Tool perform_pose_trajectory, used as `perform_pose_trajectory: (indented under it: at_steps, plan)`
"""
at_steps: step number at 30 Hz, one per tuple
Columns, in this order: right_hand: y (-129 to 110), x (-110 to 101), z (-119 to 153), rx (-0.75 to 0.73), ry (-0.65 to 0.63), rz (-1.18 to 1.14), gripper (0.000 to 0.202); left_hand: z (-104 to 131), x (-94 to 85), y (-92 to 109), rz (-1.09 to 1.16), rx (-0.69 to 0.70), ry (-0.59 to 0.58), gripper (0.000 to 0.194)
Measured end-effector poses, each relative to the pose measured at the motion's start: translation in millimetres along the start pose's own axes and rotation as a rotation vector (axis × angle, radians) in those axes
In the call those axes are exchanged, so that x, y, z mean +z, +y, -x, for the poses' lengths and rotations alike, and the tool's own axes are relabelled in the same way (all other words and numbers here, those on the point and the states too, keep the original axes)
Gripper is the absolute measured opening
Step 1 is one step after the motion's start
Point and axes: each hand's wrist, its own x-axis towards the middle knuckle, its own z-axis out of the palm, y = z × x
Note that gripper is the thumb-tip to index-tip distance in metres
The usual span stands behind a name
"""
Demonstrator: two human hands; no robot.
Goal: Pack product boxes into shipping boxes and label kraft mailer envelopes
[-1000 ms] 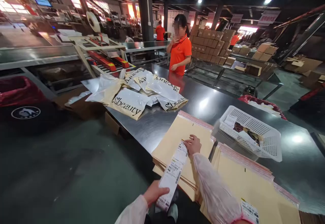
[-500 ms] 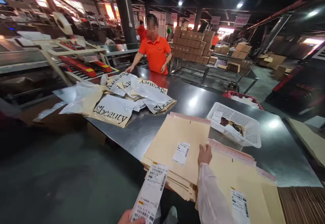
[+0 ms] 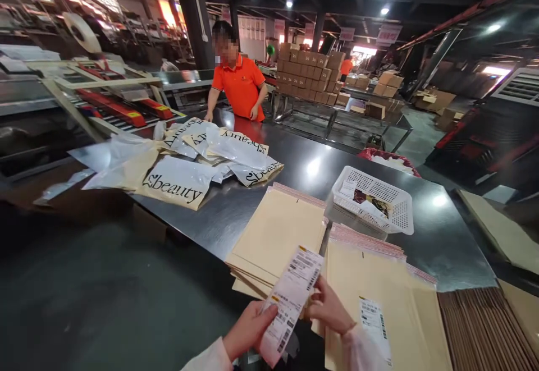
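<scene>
My left hand (image 3: 252, 326) grips the lower part of a strip of white shipping labels (image 3: 290, 298), its thumb on top. At the strip's right edge are the fingers of my right hand (image 3: 330, 308), bent and pinched against it; part of them is hidden behind the strip. Beneath and beyond the strip lies a stack of tan padded mailers (image 3: 275, 225), its uppermost one bare where visible. Under my right forearm spreads a second pile of mailers (image 3: 391, 298), whose top one bears a white label (image 3: 374, 326).
A white perforated basket (image 3: 400, 214) with small items stands on the metal table (image 3: 303, 146). Several plastic-wrapped "beauty" packages (image 3: 177, 183) lie at its left. A person in orange (image 3: 240, 87) stands across it. Folded brown cardboard (image 3: 484, 326) lies at right.
My right hand has left the left stack's edge and reached the label strip. The strip has moved up and right. The labelled mailer no longer tops the left stack. The view has shifted right.
</scene>
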Motion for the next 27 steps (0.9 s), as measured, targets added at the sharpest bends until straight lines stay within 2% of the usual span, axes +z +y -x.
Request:
perform_pose_trajectory:
  at_steps: [1, 3, 4, 6, 7, 9, 11, 13, 15, 17, 18, 20, 22, 23, 27]
  plan:
    - [1, 35, -2, -0.022, -0.019, -0.098, 0.057, -3, 1.4, 3, -0.021, 0.027, -0.025, 0.068]
    - [5, 89, 0, -0.041, 0.016, -0.146, 0.051, -6, -1.0, 13, 0.004, 0.100, 0.023, 0.065]
    - [5, 105, 1, -0.056, 0.003, -0.139, 0.050, -7, -4.2, 18, 0.042, 0.135, 0.097, 0.065]
    - [0, 117, 2, -0.095, -0.085, -0.129, 0.051, -7, -11.7, 29, 0.103, 0.184, 0.254, 0.062]
    - [-5, 114, -1, -0.108, -0.101, -0.138, 0.053, -6, -15.1, 33, 0.101, 0.192, 0.303, 0.057]
    - [-21, 101, -12, -0.110, -0.039, -0.137, 0.058, -6, -19.0, 35, 0.050, 0.180, 0.346, 0.051]
    - [-39, 87, -25, -0.109, 0.012, -0.050, 0.051, -7, -18.5, 29, 0.012, 0.158, 0.372, 0.048]
    - [-51, 79, -35, -0.102, -0.013, 0.062, 0.038, -12, -15.0, 20, 0.020, 0.136, 0.458, 0.046]
    - [-53, 79, -41, -0.081, -0.031, 0.123, 0.030, -20, -11.8, 10, 0.072, 0.132, 0.566, 0.046]
    - [-49, 80, -48, -0.062, -0.013, 0.167, 0.025, -30, -12.1, 2, 0.142, 0.132, 0.598, 0.045]
    - [-46, 79, -54, -0.061, 0.000, 0.208, 0.023, -36, -14.2, -1, 0.177, 0.130, 0.550, 0.042]
    - [-42, 73, -76, -0.091, 0.065, 0.358, 0.019, -46, -22.8, -6, 0.222, 0.112, 0.365, 0.046]
    - [-43, 61, -110, -0.122, 0.177, 0.528, 0.014, -52, -35.8, -13, 0.239, 0.069, 0.164, 0.057]
    - [-44, 54, -131, -0.125, 0.243, 0.597, 0.012, -54, -43.0, -18, 0.241, 0.045, 0.099, 0.060]
    - [-46, 32, -202, -0.032, 0.417, 0.740, 0.012, -43, -67.8, -54, 0.206, -0.055, 0.029, 0.065]
